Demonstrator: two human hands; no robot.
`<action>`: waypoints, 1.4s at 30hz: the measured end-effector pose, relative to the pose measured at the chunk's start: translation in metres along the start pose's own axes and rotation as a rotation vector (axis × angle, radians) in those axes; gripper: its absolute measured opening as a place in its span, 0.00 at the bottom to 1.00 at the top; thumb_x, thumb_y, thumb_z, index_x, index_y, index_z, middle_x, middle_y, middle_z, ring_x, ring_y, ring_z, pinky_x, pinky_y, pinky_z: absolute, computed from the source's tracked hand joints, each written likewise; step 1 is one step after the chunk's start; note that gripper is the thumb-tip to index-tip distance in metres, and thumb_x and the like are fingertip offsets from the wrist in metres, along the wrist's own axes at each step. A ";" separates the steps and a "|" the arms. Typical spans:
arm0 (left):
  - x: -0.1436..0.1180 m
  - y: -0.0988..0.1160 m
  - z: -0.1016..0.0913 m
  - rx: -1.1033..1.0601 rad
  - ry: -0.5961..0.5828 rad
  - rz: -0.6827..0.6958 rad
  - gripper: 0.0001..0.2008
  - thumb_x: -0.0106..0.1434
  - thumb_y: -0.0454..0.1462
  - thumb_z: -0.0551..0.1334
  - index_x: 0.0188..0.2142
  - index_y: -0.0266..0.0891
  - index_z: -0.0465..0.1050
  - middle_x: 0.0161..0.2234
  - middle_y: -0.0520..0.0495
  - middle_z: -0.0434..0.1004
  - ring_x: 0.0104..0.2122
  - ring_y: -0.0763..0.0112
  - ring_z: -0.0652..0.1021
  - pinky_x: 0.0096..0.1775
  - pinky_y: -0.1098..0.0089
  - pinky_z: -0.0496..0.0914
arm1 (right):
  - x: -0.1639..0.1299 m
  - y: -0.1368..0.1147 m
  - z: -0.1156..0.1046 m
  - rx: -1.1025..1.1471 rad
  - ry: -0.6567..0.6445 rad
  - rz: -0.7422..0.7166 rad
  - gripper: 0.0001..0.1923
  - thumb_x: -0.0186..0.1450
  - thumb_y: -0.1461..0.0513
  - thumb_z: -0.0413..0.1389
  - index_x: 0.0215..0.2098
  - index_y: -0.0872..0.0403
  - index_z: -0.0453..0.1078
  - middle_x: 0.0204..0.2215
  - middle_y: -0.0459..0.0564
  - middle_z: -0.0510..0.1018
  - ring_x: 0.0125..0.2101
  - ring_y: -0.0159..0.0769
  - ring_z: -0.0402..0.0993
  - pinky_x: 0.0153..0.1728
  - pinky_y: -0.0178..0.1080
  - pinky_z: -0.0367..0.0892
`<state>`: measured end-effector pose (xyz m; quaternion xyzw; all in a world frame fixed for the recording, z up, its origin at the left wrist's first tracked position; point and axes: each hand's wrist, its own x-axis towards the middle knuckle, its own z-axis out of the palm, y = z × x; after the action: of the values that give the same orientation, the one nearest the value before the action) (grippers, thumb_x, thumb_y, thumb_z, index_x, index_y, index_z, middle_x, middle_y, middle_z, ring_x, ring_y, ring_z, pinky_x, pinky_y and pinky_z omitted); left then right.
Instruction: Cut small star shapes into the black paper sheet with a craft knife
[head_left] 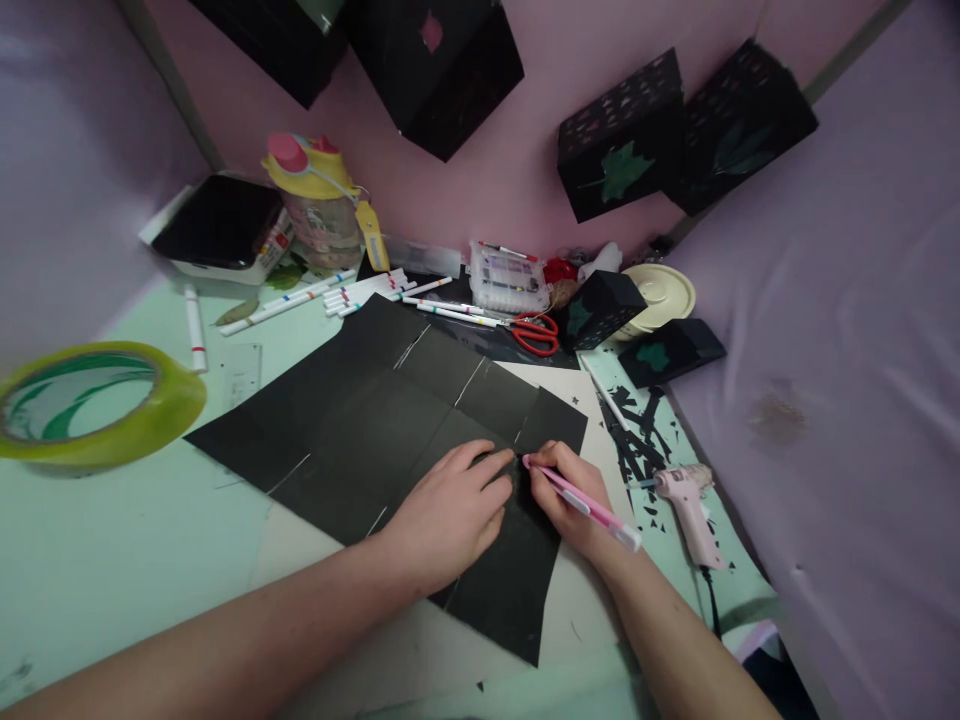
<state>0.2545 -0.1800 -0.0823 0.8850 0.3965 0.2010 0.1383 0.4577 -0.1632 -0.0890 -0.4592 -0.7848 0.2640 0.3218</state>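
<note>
Black paper sheet (390, 420) on a pale green table (112, 540); pink pen (585, 503), red scissors (536, 335), yellow-green tape roll (97, 405), pink glue gun (690, 510).

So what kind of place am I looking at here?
Most likely a home craft corner. The right hand holds a pink pen over creased black paper that the left hand pins down. Markers, red scissors and a glue gun lie around.

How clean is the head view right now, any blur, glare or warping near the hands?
Head view: hands sharp; left hand flat on the black paper, right hand with a grip on the pink tool. Tape roll at the left edge is soft and stretched by wide-angle warp. Light is dim and pinkish, with no strong glare.
</note>
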 end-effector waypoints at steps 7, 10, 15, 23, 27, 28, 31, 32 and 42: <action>0.000 0.001 -0.001 -0.015 0.000 -0.008 0.09 0.64 0.33 0.57 0.41 0.36 0.74 0.56 0.44 0.70 0.56 0.54 0.66 0.56 0.54 0.67 | 0.000 0.000 0.001 0.014 0.018 0.006 0.05 0.65 0.67 0.52 0.32 0.51 0.62 0.28 0.44 0.70 0.26 0.31 0.67 0.29 0.33 0.62; 0.000 0.001 -0.002 -0.014 -0.009 -0.008 0.09 0.64 0.33 0.56 0.41 0.36 0.74 0.56 0.44 0.70 0.56 0.54 0.66 0.56 0.54 0.67 | -0.001 -0.001 0.000 0.016 0.022 0.012 0.05 0.65 0.67 0.52 0.32 0.51 0.62 0.27 0.44 0.70 0.26 0.31 0.66 0.28 0.33 0.61; 0.000 0.000 -0.001 -0.009 -0.016 -0.013 0.10 0.64 0.33 0.56 0.42 0.36 0.74 0.56 0.44 0.70 0.57 0.54 0.66 0.56 0.54 0.67 | -0.001 -0.002 0.000 0.037 0.034 0.020 0.06 0.65 0.67 0.52 0.31 0.51 0.61 0.26 0.44 0.69 0.25 0.30 0.66 0.28 0.33 0.61; 0.000 0.000 0.000 -0.010 -0.008 -0.011 0.09 0.64 0.33 0.57 0.42 0.37 0.73 0.56 0.44 0.70 0.57 0.55 0.66 0.55 0.54 0.67 | -0.002 -0.002 0.001 0.055 0.051 0.011 0.06 0.64 0.68 0.53 0.32 0.51 0.63 0.28 0.44 0.72 0.27 0.31 0.68 0.29 0.33 0.62; 0.000 0.000 -0.001 -0.008 -0.013 -0.008 0.09 0.64 0.33 0.57 0.42 0.37 0.73 0.56 0.44 0.70 0.57 0.55 0.65 0.55 0.54 0.66 | -0.002 -0.002 0.001 0.045 0.058 -0.010 0.06 0.64 0.68 0.54 0.33 0.51 0.64 0.28 0.45 0.72 0.26 0.30 0.68 0.29 0.33 0.63; 0.000 0.000 -0.001 -0.007 -0.014 -0.007 0.09 0.64 0.33 0.57 0.42 0.37 0.73 0.56 0.44 0.70 0.57 0.55 0.65 0.56 0.54 0.66 | -0.002 -0.002 0.001 0.047 0.057 -0.011 0.06 0.64 0.68 0.54 0.33 0.51 0.64 0.28 0.45 0.72 0.27 0.31 0.69 0.29 0.33 0.63; 0.000 0.001 -0.002 -0.007 -0.015 -0.009 0.09 0.64 0.33 0.57 0.42 0.37 0.73 0.56 0.44 0.70 0.57 0.55 0.65 0.56 0.54 0.66 | -0.002 -0.001 0.001 0.057 0.060 -0.005 0.06 0.64 0.68 0.54 0.34 0.51 0.65 0.28 0.45 0.73 0.28 0.31 0.70 0.29 0.34 0.64; 0.000 0.001 -0.002 -0.007 -0.015 -0.010 0.09 0.64 0.33 0.57 0.42 0.37 0.73 0.56 0.44 0.70 0.57 0.55 0.65 0.56 0.54 0.66 | -0.002 -0.001 0.001 0.059 0.061 -0.003 0.06 0.64 0.68 0.54 0.34 0.51 0.65 0.29 0.45 0.73 0.28 0.31 0.70 0.30 0.34 0.64; -0.001 0.001 -0.001 -0.015 0.000 -0.006 0.09 0.63 0.33 0.57 0.42 0.37 0.73 0.56 0.44 0.70 0.57 0.56 0.65 0.56 0.54 0.66 | -0.002 -0.001 0.001 0.060 0.070 0.011 0.05 0.64 0.68 0.54 0.33 0.51 0.65 0.29 0.46 0.73 0.27 0.31 0.70 0.29 0.34 0.64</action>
<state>0.2545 -0.1813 -0.0807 0.8827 0.3978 0.2037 0.1456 0.4567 -0.1654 -0.0892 -0.4627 -0.7623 0.2728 0.3611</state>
